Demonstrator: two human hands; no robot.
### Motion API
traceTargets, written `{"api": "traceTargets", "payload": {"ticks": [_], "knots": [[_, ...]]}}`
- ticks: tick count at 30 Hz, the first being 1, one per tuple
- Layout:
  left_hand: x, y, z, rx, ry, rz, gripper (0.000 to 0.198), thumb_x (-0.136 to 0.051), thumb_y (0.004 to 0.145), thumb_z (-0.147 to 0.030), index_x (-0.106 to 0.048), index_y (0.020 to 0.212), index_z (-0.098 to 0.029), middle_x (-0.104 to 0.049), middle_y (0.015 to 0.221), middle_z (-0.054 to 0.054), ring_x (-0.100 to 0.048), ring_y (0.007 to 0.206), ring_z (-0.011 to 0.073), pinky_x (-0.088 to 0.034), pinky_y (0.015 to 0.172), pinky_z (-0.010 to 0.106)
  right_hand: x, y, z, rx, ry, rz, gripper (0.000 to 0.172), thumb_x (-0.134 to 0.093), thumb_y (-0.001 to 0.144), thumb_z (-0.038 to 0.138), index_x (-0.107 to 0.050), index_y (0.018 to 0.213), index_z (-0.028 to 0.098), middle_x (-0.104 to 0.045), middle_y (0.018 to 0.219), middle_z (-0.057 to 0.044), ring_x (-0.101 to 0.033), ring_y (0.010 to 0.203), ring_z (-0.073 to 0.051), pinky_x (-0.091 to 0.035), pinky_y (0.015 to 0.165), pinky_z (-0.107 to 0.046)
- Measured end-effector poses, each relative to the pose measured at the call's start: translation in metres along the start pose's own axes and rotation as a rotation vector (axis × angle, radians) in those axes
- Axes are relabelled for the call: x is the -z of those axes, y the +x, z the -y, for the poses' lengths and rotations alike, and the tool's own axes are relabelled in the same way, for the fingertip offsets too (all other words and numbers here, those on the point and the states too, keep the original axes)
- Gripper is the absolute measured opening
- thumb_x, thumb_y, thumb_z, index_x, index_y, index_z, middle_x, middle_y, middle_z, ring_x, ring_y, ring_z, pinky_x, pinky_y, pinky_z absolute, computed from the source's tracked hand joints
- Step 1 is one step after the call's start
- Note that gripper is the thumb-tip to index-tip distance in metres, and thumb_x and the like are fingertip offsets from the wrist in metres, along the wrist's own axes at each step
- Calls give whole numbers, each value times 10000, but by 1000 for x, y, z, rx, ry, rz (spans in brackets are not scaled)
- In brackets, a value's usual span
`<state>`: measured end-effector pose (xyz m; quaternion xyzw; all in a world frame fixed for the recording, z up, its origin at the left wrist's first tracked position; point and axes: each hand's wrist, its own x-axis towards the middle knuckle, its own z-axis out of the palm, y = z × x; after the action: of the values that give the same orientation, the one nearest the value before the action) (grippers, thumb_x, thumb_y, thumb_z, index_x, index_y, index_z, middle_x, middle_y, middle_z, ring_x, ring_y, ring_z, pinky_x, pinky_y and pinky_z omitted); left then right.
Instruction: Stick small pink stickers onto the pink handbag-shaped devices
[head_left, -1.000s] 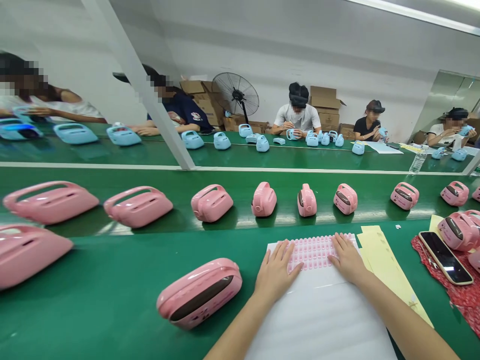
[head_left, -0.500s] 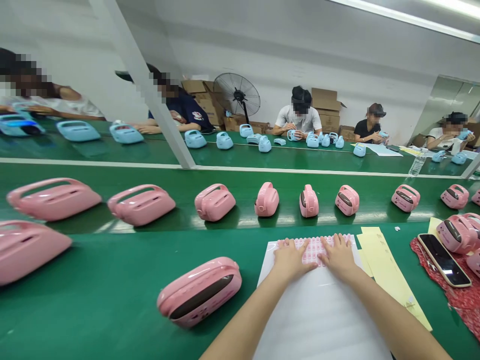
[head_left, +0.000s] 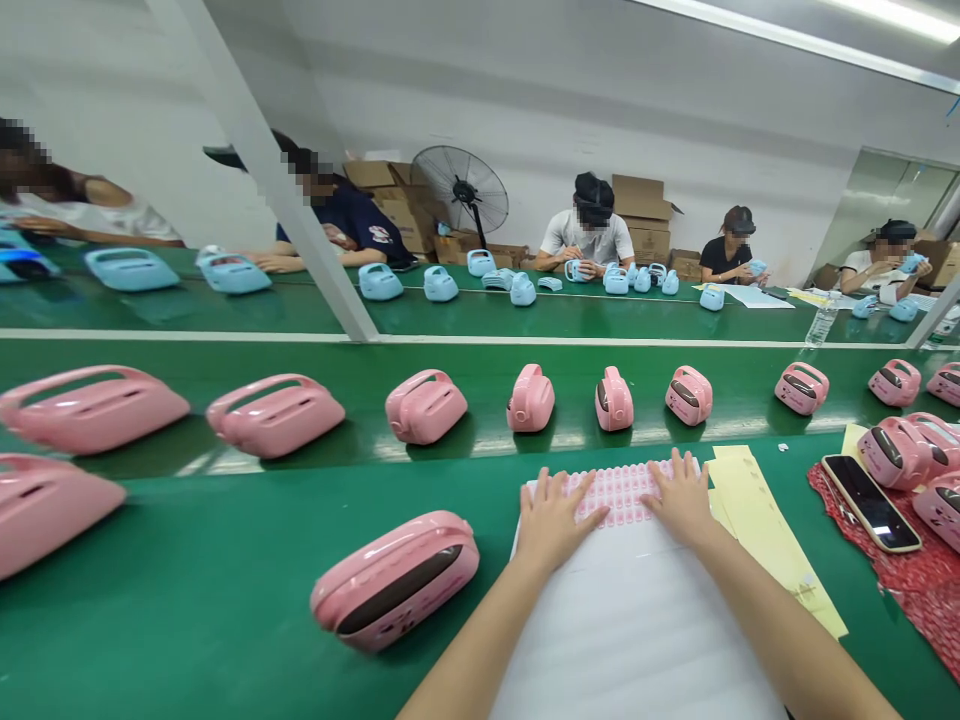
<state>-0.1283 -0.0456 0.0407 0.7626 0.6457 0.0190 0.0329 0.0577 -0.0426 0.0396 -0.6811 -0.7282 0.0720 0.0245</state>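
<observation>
A white sheet (head_left: 637,620) lies on the green table in front of me, and its far end carries rows of small pink stickers (head_left: 616,497). My left hand (head_left: 553,518) rests with fingers spread on the sheet's far left corner, beside the sticker rows. On the far right corner lies my right hand (head_left: 681,498), fingers also spread and pointing away from me. Neither hand grips anything. To the left of the sheet a pink handled device (head_left: 397,580) with a dark front panel sits on the table.
Yellow backing paper (head_left: 765,530) lies right of the sheet. Beyond it, a phone (head_left: 871,503) rests on red bubble wrap (head_left: 919,600). More pink devices (head_left: 426,407) line the green strip ahead. Across it, several people sit among blue devices (head_left: 381,282). A slanted white post (head_left: 277,180) stands left.
My hands have moved apart: the left slid left toward the sheet's corner and the right shifted slightly outward, uncovering more stickers between them. The view has turned slightly.
</observation>
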Motion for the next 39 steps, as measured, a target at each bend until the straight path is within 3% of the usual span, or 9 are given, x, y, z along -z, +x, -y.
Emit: {"api": "traceTargets", "payload": {"ticks": [3, 10, 15, 18, 21, 26, 31, 35, 39], "knots": [[1, 1, 0, 55, -31, 28, 609, -388, 780, -607, -390, 1317, -321, -400, 1389, 160, -228, 1280, 463, -136, 926, 674, -5, -2, -14, -31, -56, -31, 538, -375, 856, 514, -366, 1339, 277, -302, 1424, -179, -285, 1292, -361, -117, 984, -610], [8, 5, 12, 38, -153, 91, 679, -514, 723, -546, -385, 1330, -271, -392, 1399, 146, -262, 1295, 391, -232, 984, 558, 2, 2, -30, 132, -139, -35, 532, -382, 853, 505, -394, 1327, 263, -449, 1314, -181, -446, 1161, -311, -301, 925, -444], [6, -39, 17, -4, -213, 9, 618, -498, 775, -352, -326, 1357, -240, -250, 1474, 113, -195, 1338, 293, -216, 1038, 481, 8, 8, -35, 190, -189, -4, 525, -410, 841, 494, -428, 1302, 244, -549, 1156, -173, -464, 1106, -326, -295, 903, -489], [18, -75, 41, -130, -310, -456, 437, -409, 814, -363, -498, 1214, -210, -415, 1386, 116, -260, 1320, 271, -211, 1055, 453, 6, 12, -41, 225, -170, 11, 529, -408, 843, 482, -423, 1305, 226, -549, 1134, -175, -456, 1120, -314, -319, 895, -448], [38, -98, 84, 240, -364, -746, 485, -431, 764, -431, -507, 1164, -168, -501, 1299, 141, -298, 1299, 299, -235, 1048, 457, 6, 15, -45, 234, -134, 60, 553, -422, 839, 462, -386, 1331, 212, -551, 1125, -180, -502, 1076, -297, -356, 870, -404], [59, -104, 127, 451, -712, -390, 390, -444, 610, -424, -647, 873, -219, -697, 1023, 74, -589, 1009, 304, -440, 891, 395, 18, 10, -24, 92, 2, 46, 638, -486, 819, 389, -277, 1379, 167, -255, 1430, -211, -261, 1302, -363, -226, 985, -555], [77, -87, 84, 315, -860, -252, 287, -433, 485, -307, -659, 649, -239, -730, 901, 33, -612, 937, 285, -468, 800, 338, 38, -20, 40, 482, 490, 49, 727, -551, 767, 381, -232, 1390, 182, -199, 1472, -130, -155, 1359, -251, -242, 1052, -444], [97, -71, 38, 199, -891, -141, 128, -496, 516, -322, -530, 452, -216, -594, 489, -22, -596, 605, 221, -457, 565, 298, 43, -31, 75, 685, 904, 135, 569, -580, 709, 355, -468, 1246, 206, -476, 1322, -82, -402, 1237, -235, -319, 1015, -399], [96, -63, 21, -4, -1213, 24, 302, -587, 555, -457, -622, 682, -185, -646, 663, 13, -608, 677, 232, -470, 608, 326, 41, -25, 76, 323, 1422, 121, 218, -487, 702, 275, -643, 821, 180, -673, 854, -42, -600, 846, -199, -458, 792, -334]]}}
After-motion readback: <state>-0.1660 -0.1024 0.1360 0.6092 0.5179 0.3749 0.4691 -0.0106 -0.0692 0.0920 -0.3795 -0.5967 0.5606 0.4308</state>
